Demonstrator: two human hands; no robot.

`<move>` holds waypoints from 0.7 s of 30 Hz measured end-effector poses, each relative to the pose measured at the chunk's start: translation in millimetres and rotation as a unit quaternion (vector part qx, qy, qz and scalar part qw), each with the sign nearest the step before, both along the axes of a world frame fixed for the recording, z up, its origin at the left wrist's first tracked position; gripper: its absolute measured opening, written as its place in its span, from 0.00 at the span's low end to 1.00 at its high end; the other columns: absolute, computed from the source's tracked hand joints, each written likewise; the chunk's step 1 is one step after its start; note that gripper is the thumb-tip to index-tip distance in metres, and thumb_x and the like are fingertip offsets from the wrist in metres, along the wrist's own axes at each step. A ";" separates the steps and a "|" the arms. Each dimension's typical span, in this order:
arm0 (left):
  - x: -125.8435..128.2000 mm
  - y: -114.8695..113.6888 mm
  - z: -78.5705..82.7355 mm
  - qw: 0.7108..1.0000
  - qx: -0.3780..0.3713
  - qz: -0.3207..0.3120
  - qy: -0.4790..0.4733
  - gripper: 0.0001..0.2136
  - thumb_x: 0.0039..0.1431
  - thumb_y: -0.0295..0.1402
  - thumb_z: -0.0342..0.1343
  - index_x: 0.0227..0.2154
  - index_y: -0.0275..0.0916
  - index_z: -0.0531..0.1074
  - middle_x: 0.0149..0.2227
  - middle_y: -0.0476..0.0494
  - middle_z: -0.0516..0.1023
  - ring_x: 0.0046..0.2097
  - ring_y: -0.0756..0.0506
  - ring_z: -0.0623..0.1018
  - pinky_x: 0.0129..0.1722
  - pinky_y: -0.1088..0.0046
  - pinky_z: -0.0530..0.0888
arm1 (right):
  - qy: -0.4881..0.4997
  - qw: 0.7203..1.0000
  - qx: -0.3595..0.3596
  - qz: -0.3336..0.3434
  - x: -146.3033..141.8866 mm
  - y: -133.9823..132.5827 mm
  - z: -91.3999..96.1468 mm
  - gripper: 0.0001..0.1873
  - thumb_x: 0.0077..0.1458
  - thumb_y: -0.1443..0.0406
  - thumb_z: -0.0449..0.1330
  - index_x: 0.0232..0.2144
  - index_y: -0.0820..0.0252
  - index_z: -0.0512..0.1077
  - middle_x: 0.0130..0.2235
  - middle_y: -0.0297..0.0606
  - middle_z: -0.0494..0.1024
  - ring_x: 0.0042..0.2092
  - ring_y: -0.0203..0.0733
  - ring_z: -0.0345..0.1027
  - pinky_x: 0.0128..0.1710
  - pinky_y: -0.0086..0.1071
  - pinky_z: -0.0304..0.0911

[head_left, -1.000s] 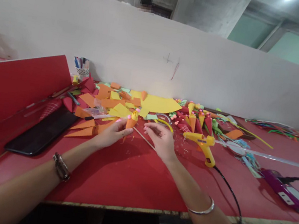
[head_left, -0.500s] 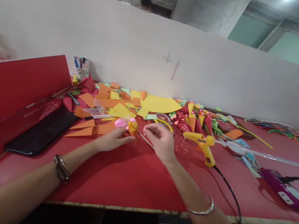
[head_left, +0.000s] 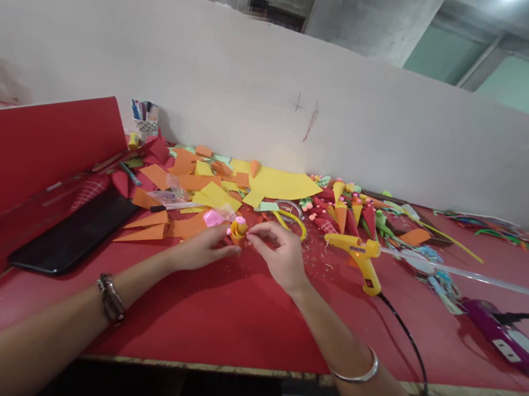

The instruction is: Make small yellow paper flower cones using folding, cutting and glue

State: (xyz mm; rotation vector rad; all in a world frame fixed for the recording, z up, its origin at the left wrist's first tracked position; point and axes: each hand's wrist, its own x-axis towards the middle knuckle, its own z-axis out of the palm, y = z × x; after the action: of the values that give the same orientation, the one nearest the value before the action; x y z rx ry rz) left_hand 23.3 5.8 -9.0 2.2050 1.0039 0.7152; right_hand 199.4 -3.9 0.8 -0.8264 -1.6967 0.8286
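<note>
Between the thumb and fingers of my left hand [head_left: 203,247] is a small paper cone [head_left: 239,229], yellow at the top with little pink balls around its rim. My right hand [head_left: 280,255] comes at the cone from the right, thumb and forefinger pinched together at its edge. Whatever sits in that pinch is too small to make out. Just behind my left fingers lies a lump of bright pink clay-like material [head_left: 213,218]. A yellow hot glue gun [head_left: 356,254] rests to the right of my right hand, a clear glue stick behind it.
Orange paper pieces [head_left: 145,229] and yellow sheets [head_left: 277,185] spread across the back. Finished-looking cones [head_left: 340,214] are heaped behind the glue gun. A black phone [head_left: 76,234] lies at left; a purple power strip [head_left: 500,332] at right, its cord trailing over the table edge.
My right hand has moved left, bringing its pinched fingertips to the cone. The cone has shifted slightly right and turned in my left hand.
</note>
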 end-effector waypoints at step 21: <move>2.3 -0.6 4.8 0.999 -0.024 0.027 -0.013 0.14 0.56 0.41 0.45 0.35 0.35 0.66 0.32 0.47 0.71 0.31 0.50 0.68 0.32 0.74 0.68 | -0.018 0.999 0.027 -0.023 0.7 0.3 2.4 0.13 0.47 0.63 0.58 0.38 0.55 0.68 0.33 0.35 0.71 0.36 0.38 0.66 0.36 0.32 0.64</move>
State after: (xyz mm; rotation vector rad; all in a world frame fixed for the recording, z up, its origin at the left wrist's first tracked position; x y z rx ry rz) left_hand 25.7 5.2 -4.2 2.1287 1.0599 0.7356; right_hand 200.0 -3.6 3.2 -0.8462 -1.7182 0.7379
